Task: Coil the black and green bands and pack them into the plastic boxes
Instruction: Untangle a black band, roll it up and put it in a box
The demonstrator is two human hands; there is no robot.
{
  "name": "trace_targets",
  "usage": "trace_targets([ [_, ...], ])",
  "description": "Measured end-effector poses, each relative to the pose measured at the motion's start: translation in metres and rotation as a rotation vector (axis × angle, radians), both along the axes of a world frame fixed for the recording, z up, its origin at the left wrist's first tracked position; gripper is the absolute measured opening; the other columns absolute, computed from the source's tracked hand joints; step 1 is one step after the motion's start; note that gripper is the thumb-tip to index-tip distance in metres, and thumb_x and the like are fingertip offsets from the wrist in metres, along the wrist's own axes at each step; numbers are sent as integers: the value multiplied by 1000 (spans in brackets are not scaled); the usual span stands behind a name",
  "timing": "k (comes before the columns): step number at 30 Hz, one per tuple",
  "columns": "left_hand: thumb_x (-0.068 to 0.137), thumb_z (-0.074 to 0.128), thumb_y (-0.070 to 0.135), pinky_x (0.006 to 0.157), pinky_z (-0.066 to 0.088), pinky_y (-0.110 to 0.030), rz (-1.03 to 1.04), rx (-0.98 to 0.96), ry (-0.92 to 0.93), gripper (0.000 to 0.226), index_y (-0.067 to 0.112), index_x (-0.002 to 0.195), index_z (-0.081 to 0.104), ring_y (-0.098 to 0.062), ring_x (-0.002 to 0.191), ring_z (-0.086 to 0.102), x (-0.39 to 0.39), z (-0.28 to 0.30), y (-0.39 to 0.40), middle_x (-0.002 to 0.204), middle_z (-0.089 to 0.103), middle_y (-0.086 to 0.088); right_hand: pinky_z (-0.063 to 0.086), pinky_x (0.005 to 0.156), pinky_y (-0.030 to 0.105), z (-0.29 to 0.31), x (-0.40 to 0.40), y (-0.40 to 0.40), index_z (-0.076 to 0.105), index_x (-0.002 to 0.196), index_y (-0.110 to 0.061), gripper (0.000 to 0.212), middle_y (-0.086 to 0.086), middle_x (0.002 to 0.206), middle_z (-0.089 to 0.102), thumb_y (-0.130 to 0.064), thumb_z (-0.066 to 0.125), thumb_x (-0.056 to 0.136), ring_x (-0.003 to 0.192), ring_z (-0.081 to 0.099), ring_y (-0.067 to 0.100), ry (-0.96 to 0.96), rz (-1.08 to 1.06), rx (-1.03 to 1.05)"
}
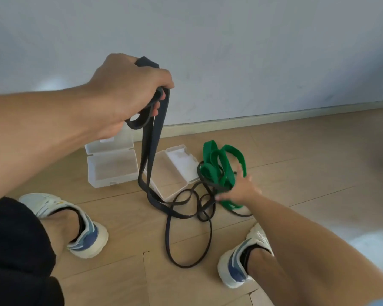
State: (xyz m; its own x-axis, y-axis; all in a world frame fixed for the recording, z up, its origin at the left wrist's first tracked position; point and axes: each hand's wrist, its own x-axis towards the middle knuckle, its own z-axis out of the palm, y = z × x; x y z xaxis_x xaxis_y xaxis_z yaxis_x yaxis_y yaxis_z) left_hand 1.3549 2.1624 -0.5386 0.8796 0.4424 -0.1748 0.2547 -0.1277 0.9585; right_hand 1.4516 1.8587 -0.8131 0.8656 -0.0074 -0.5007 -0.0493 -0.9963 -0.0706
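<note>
My left hand (128, 91) is raised high and shut on one end of the black band (149, 146), with a few loops gathered in the fist. The rest of the black band hangs down and lies in loose loops on the floor. My right hand (239, 191) is down on the floor, resting on the tangled green band (219, 164) where black loops cross it; its fingers are spread. Two clear plastic boxes lie open on the floor: one (111, 166) to the left of the hanging band, the other (175, 171) just right of it.
The wooden floor (307, 162) meets a pale wall and baseboard (252, 120) just behind the boxes. My two feet in white and blue sneakers stand on either side, left shoe (75, 226) and right shoe (241, 261). Both boxes hold nothing.
</note>
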Motion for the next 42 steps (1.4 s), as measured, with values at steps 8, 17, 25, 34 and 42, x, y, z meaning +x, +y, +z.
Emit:
trace_targets([
  [8,84,73,19,55,53,-25,64,-19,-54,12,11,81,65,-19,54,59,-10,12,20,66,63,-3,40,103,42,-42,-50,-10,51,121,-19,45,3,124,62,-41,69,86,122,56,28,-51,150,-125],
  [17,84,76,23,64,57,-31,-14,23,7,14,10,85,70,-18,54,60,-9,4,18,66,64,-2,51,66,27,37,8,13,51,109,-20,26,2,95,63,-20,66,88,80,61,15,-50,-50,368],
  [25,87,76,21,45,49,-14,-30,40,-17,13,11,86,68,-12,50,58,-14,17,5,68,64,-1,49,102,42,217,35,49,42,137,-35,93,2,123,64,-46,92,60,110,62,23,89,477,218],
  [34,87,76,20,60,53,-25,39,60,-79,14,9,84,67,-16,54,57,-22,23,14,71,64,-3,51,74,32,247,-5,29,12,158,-34,97,6,141,43,5,56,82,103,58,24,-158,933,-378],
  [42,89,76,24,55,48,-24,-81,120,57,18,7,85,69,-17,56,57,-25,20,19,72,65,-6,53,89,39,290,8,9,70,115,-33,25,-3,103,71,-18,63,96,99,66,23,-185,599,22],
])
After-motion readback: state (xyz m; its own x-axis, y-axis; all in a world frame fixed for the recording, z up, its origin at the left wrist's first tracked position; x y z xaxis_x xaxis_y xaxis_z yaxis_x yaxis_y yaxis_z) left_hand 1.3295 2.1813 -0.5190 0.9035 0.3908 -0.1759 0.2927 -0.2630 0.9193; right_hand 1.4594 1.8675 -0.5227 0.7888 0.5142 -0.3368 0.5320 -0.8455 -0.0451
